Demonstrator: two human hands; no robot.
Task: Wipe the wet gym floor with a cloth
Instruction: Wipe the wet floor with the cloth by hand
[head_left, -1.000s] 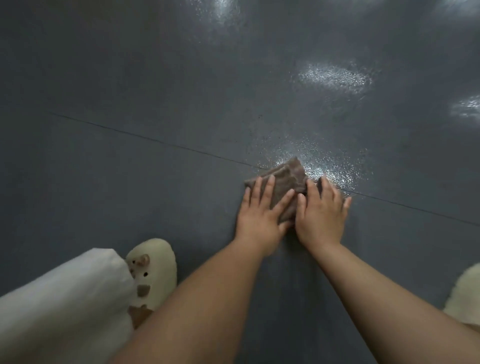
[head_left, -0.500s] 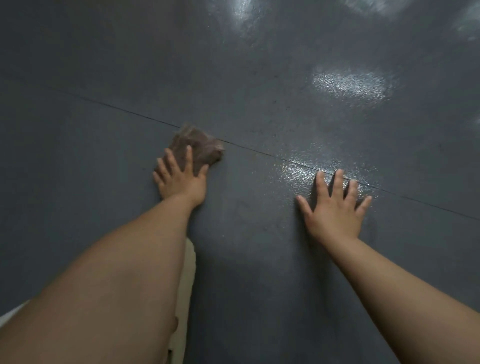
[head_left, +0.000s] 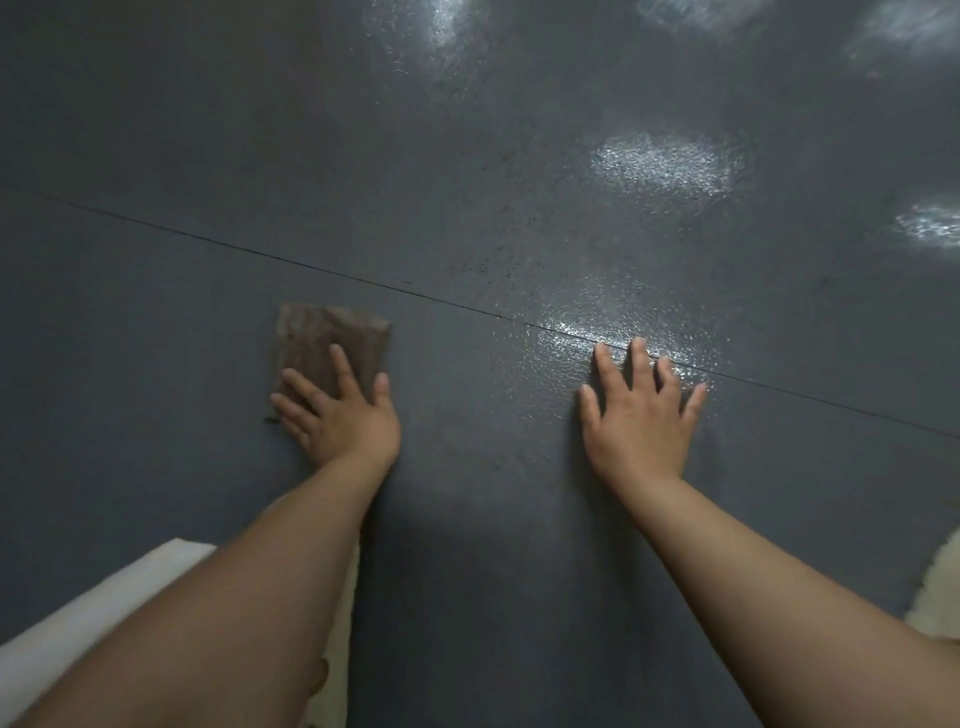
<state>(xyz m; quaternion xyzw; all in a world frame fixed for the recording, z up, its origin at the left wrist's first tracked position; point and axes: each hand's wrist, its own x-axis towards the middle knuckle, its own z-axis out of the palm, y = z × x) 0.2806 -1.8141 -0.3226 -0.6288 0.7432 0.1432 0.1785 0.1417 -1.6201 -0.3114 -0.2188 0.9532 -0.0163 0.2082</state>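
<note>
Since half a second earlier, the brown cloth (head_left: 332, 345) has been drawn back toward the person, from on the thin seam line (head_left: 311, 267) to just below it, and the fingers of the left hand (head_left: 340, 413) have been spread wider over it. The cloth is folded into a rough square and lies flat on the dark grey floor (head_left: 156, 130), left of centre. It is pressed down by the left hand, whose fingers are straight and fanned across the near half of the cloth; nothing is gripped.

Well apart to the right, the right hand (head_left: 641, 415) is laid palm down on the bare floor, fingers straight and spread, holding nothing. Its fingertips reach the seam line, where a wet, glistening patch (head_left: 587, 322) is seen. Further shiny patches of reflected light (head_left: 670, 163) are seen on the floor beyond, toward the upper right.

Both bare forearms are seen reaching in from the lower edge. Under the left forearm a white garment (head_left: 104, 608) is seen, and a pale fluffy shape (head_left: 940, 587) is cut off at the right edge.
</note>
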